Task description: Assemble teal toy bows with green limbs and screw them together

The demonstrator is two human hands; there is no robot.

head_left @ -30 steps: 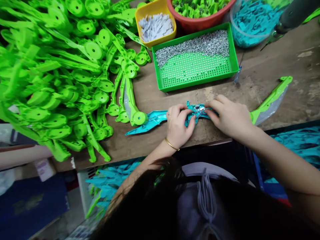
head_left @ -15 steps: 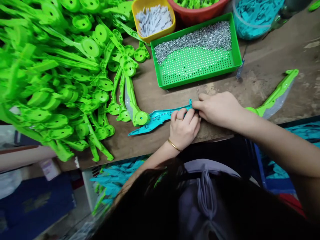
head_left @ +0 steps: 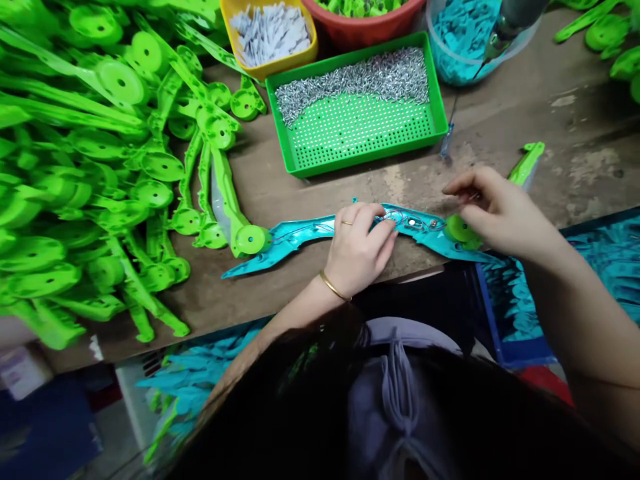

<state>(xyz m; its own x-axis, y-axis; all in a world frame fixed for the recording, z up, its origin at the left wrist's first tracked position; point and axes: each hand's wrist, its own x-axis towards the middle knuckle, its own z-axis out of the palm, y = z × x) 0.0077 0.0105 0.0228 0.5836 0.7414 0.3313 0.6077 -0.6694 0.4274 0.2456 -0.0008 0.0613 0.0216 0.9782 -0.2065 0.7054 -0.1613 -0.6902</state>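
Wooden bench [head_left: 530,113], green parts heaped [head_left: 120,80] on the left, perforated green tray [head_left: 350,137] of silver screws [head_left: 360,77] at the back. Change in the last half second: right hand [head_left: 505,210] came off the middle of the blue shell [head_left: 305,230] and is now by its right end, so the thin wires [head_left: 395,217] are in view. My read: wire work at the centre is paused on that side, with the left hand [head_left: 357,247] alone steadying the shell.

Shell lies across the bench, left green hub [head_left: 251,240] and right green hub [head_left: 460,230] near its ends. Left fingers grip its middle — thumb and fingertips right at the wires, shell running out both sides. Right fingers half curled near the right hub — can't tell if they hold anything or touch it.
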